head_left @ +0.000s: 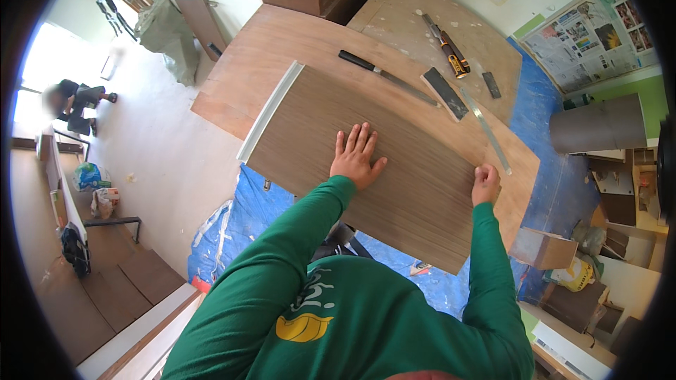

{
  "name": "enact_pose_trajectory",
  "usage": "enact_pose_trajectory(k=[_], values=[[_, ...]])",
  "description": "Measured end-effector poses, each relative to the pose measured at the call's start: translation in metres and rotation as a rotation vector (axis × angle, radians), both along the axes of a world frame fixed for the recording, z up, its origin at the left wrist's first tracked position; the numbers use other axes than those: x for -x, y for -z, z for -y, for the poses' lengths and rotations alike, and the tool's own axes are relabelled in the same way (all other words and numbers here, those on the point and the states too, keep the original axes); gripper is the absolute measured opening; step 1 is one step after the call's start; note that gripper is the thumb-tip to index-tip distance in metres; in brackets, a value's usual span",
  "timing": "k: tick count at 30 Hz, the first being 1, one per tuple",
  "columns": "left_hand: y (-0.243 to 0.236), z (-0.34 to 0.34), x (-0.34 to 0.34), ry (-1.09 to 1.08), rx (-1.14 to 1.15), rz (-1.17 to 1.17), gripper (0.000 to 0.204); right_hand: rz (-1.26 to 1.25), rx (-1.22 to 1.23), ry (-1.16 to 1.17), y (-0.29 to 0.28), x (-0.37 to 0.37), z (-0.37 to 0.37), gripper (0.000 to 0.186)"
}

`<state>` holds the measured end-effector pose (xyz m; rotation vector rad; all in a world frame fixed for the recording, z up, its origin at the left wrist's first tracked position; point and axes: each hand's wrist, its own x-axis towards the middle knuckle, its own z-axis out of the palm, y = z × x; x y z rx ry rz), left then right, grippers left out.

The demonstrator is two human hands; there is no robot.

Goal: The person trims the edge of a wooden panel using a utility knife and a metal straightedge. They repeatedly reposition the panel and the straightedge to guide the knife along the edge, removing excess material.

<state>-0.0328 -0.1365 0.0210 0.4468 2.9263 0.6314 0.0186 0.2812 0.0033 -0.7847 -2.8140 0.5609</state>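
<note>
A person's left hand (357, 157) presses flat, fingers spread, on a dark wood-grain veneer panel (394, 169) lying on the plywood desk (282, 42), while the right hand (486, 184) curls closed on the panel's right edge. Beyond it lie a black-handled long blade (387, 76) and a metal ruler (486, 130).

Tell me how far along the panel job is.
Done: the panel lies flat on the workbench. In hand: left hand presses it flat, right hand grips its right edge. Left: the saw, block and ruler lie untouched.
</note>
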Motion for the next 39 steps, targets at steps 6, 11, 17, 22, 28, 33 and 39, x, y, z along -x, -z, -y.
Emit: enact_pose_trajectory(k=[6, 11, 17, 22, 28, 33, 39], values=[[-0.002, -0.002, -0.001, 0.018, -0.006, -0.023, 0.077, -0.030, -0.321, -0.241, 0.012, -0.020, 0.032, 0.056], [0.006, 0.001, -0.001, 0.021, 0.016, -0.050, 0.077, 0.004, -0.314, -0.198, 0.015, -0.016, 0.034, 0.059], [-0.001, 0.000, -0.002, 0.021, 0.008, 0.002, 0.077, -0.014, -0.316, -0.210, 0.015, -0.016, 0.032, 0.059], [0.002, 0.000, -0.005, 0.021, -0.015, -0.060, 0.077, -0.013, -0.353, -0.209, 0.018, -0.014, 0.028, 0.059], [0.012, -0.003, -0.005, 0.018, -0.064, -0.078, 0.076, -0.034, -0.411, -0.229, 0.019, -0.012, 0.024, 0.055], [0.004, 0.000, 0.001, 0.040, -0.062, -0.014, 0.075, 0.010, -0.428, -0.223, 0.020, -0.012, 0.022, 0.055], [0.006, 0.003, -0.006, 0.021, -0.123, -0.059, 0.074, -0.003, -0.436, -0.222, 0.036, -0.016, 0.013, 0.059]])
